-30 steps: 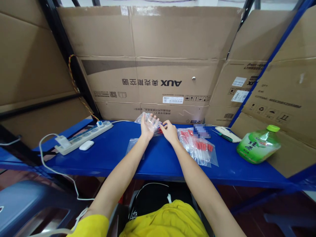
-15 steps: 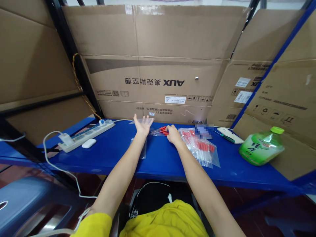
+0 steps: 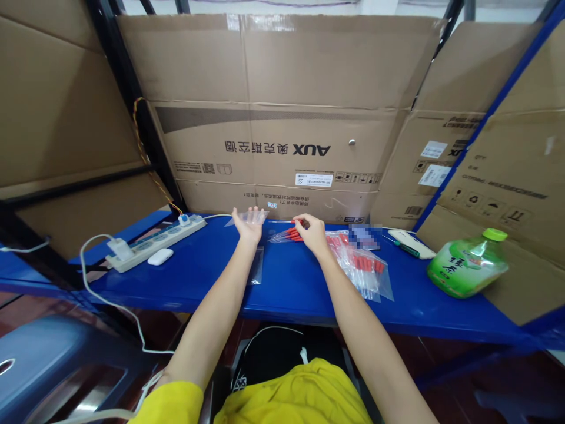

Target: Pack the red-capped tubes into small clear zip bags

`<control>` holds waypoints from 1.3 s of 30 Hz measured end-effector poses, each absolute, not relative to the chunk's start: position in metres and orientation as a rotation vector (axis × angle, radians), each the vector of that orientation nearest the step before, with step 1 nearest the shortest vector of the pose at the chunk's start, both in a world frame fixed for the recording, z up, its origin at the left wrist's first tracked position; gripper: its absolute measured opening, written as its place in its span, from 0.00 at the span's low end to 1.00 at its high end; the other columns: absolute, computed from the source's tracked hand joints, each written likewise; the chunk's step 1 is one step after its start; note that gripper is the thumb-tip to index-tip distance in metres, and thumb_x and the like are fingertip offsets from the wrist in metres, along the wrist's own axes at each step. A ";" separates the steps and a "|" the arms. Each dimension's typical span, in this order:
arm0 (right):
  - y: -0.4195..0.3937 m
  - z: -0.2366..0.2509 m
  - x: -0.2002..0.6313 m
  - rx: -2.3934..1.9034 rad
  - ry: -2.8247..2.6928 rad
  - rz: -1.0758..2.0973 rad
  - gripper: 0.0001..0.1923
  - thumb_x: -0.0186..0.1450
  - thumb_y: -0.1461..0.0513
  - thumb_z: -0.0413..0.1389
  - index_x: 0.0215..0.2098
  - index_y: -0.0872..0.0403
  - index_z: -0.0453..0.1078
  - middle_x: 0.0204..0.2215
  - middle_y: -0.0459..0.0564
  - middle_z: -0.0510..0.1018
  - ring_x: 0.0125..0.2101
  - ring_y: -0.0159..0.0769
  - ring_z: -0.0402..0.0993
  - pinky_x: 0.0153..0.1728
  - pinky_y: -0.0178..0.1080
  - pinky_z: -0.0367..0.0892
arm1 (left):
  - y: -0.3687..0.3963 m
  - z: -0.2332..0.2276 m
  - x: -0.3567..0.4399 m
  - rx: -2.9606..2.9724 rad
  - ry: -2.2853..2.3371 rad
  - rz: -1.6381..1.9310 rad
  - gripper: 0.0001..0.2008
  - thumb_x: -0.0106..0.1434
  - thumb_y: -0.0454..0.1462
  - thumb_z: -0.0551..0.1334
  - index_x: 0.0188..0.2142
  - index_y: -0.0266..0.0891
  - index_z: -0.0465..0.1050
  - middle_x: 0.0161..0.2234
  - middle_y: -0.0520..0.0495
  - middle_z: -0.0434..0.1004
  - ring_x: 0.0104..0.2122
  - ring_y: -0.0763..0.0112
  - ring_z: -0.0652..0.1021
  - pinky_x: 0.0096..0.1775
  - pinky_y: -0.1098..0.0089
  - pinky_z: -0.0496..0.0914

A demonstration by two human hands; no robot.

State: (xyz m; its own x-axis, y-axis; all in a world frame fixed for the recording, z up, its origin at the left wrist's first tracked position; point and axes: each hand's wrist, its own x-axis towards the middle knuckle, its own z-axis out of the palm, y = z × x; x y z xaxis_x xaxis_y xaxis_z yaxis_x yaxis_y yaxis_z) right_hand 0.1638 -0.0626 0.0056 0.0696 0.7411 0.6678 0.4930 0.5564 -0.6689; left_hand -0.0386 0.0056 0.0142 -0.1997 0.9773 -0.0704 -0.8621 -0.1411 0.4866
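My left hand (image 3: pixel 248 225) is palm up over the blue shelf (image 3: pixel 291 282), with an empty clear plastic bag (image 3: pixel 252 217) lying across its fingers. My right hand (image 3: pixel 312 233) rests on the shelf and pinches one red-tipped stick from a small loose bunch of red-tipped sticks (image 3: pixel 288 235) lying between the hands. Filled clear bags of red-tipped sticks (image 3: pixel 362 268) sit to the right of my right wrist. Another flat empty bag (image 3: pixel 256 272) lies under my left forearm.
A white power strip (image 3: pixel 154 242) with a plugged charger and a white earbud case (image 3: pixel 159 256) sit at the left. A green bottle (image 3: pixel 467 264) lies at the right, beside a white device and green screwdriver (image 3: pixel 408 242). Cardboard boxes (image 3: pixel 282 118) wall the back.
My left hand let the crumpled bag flatten and turned palm up, shifting left. My right hand drew the red-tipped sticks out onto the shelf and now picks at them.
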 end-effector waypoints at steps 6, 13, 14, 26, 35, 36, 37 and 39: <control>-0.070 0.009 0.150 -0.988 -1.523 0.237 0.12 0.67 0.57 0.56 0.38 0.52 0.80 0.36 0.50 0.84 0.32 0.38 0.77 0.39 0.39 0.73 | -0.002 0.020 -0.032 0.219 0.420 1.700 0.16 0.70 0.54 0.56 0.42 0.45 0.62 0.39 0.48 0.70 0.42 0.68 0.79 0.48 0.60 0.80; -0.069 -0.003 0.137 -0.963 -1.594 0.334 0.14 0.69 0.52 0.56 0.42 0.50 0.81 0.35 0.48 0.85 0.33 0.39 0.79 0.40 0.39 0.73 | -0.016 0.022 -0.003 0.263 0.245 1.571 0.12 0.69 0.47 0.60 0.37 0.41 0.67 0.38 0.45 0.77 0.40 0.62 0.82 0.52 0.51 0.78; -0.069 -0.004 0.135 -0.957 -1.603 0.340 0.14 0.69 0.52 0.57 0.42 0.50 0.81 0.34 0.47 0.85 0.31 0.38 0.79 0.39 0.38 0.73 | -0.017 0.021 0.000 0.283 0.236 1.565 0.11 0.68 0.46 0.61 0.37 0.41 0.68 0.38 0.45 0.78 0.40 0.62 0.82 0.53 0.51 0.77; -0.069 -0.008 0.131 -1.116 -1.564 0.374 0.09 0.66 0.54 0.59 0.40 0.50 0.75 0.29 0.44 0.83 0.29 0.36 0.77 0.36 0.36 0.69 | -0.021 0.014 0.013 0.454 0.171 1.455 0.12 0.68 0.43 0.58 0.39 0.37 0.76 0.37 0.41 0.82 0.41 0.60 0.83 0.55 0.54 0.75; -0.074 -0.006 0.129 -1.404 -1.487 0.269 0.12 0.66 0.55 0.57 0.42 0.47 0.82 0.25 0.44 0.80 0.29 0.37 0.75 0.36 0.35 0.65 | -0.029 0.010 0.025 0.456 0.198 1.441 0.14 0.62 0.34 0.59 0.48 0.41 0.72 0.43 0.43 0.82 0.41 0.60 0.84 0.57 0.47 0.73; -0.075 -0.006 0.129 -1.414 -1.488 0.262 0.13 0.66 0.55 0.57 0.42 0.47 0.82 0.24 0.44 0.80 0.29 0.37 0.74 0.35 0.35 0.65 | -0.030 0.009 0.026 0.460 0.196 1.438 0.14 0.63 0.34 0.59 0.48 0.41 0.72 0.43 0.43 0.82 0.41 0.60 0.84 0.57 0.47 0.73; -0.075 -0.006 0.129 -1.422 -1.489 0.254 0.13 0.67 0.55 0.57 0.42 0.47 0.82 0.24 0.43 0.79 0.28 0.37 0.74 0.35 0.34 0.64 | -0.030 0.009 0.027 0.463 0.194 1.438 0.14 0.63 0.34 0.59 0.48 0.41 0.72 0.43 0.43 0.82 0.40 0.60 0.84 0.57 0.47 0.74; -0.075 -0.007 0.129 -1.419 -1.502 0.246 0.13 0.67 0.54 0.57 0.40 0.48 0.82 0.22 0.43 0.78 0.27 0.36 0.72 0.34 0.34 0.64 | -0.031 0.010 0.028 0.456 0.193 1.436 0.13 0.63 0.35 0.59 0.47 0.41 0.72 0.43 0.43 0.82 0.40 0.60 0.84 0.56 0.48 0.74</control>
State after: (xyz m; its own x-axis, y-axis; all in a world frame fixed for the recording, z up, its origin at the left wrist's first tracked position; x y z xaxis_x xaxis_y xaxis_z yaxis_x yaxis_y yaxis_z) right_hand 0.1293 -0.0746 -0.0067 0.2039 0.8358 0.5097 0.6294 0.2868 -0.7222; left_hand 0.0282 -0.0314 0.0096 0.1376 0.9802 0.1421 -0.9077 0.0674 0.4141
